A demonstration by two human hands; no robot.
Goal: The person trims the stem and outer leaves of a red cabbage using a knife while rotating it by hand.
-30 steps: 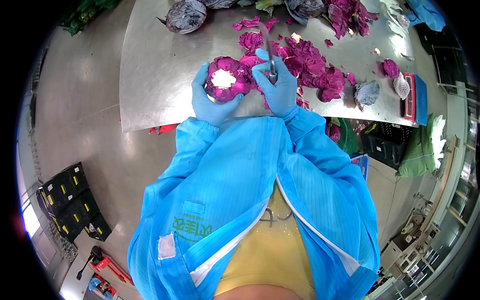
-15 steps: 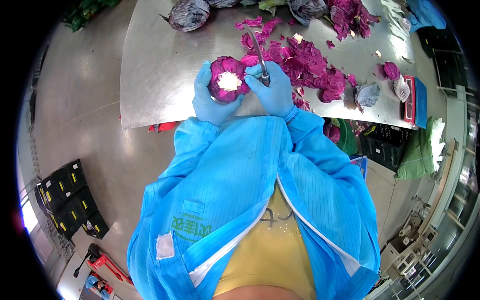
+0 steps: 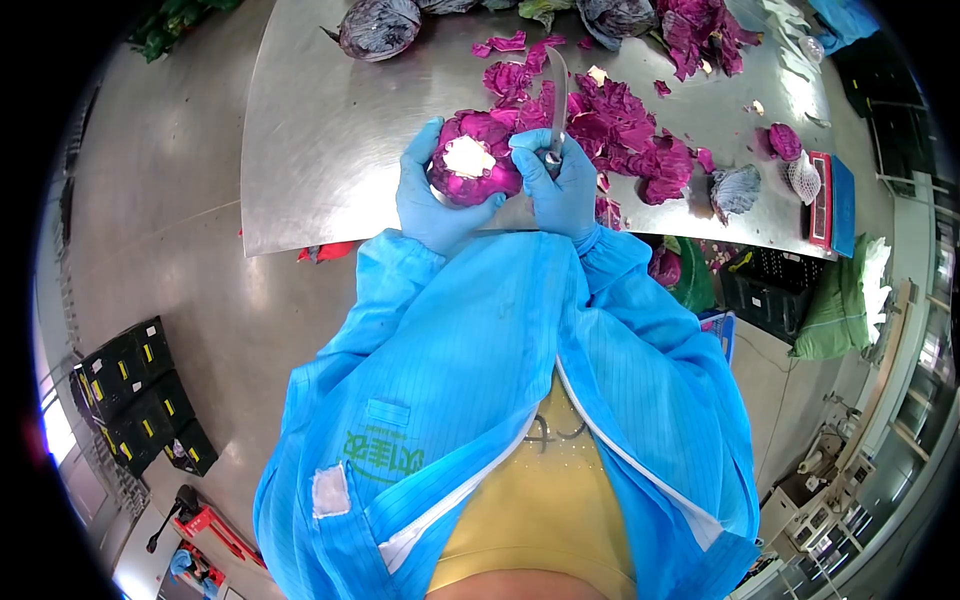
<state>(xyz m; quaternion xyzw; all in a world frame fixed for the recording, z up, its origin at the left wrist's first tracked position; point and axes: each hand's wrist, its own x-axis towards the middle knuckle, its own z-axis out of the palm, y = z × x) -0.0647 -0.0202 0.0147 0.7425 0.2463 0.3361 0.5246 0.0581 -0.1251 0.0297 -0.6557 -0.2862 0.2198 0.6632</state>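
My left hand (image 3: 432,200), in a blue glove, is wrapped round a red cabbage (image 3: 450,182) from its left and lower side. The cabbage's pale cut stem end faces up. Also gloved, my right hand (image 3: 562,190) grips a knife (image 3: 558,100) by its handle, the curved blade pointing away from me and up. Its thumb and fingertips are close to the cabbage's right side; whether they touch it I cannot tell. Loose purple leaves (image 3: 610,120) lie in a heap just beyond and right of the knife.
On the steel table (image 3: 310,140), several dark whole cabbages (image 3: 378,30) line the far edge. To the right are a small cabbage (image 3: 783,142), a greyish leaf (image 3: 735,190), a white net (image 3: 802,178) and a red-and-blue device (image 3: 832,205). Black crates (image 3: 145,395) stand on the floor at left.
The cabbage has shifted slightly right and turned in my left hand. My right hand has moved a little right, and the knife's blade has swung from leaning left to nearly straight.
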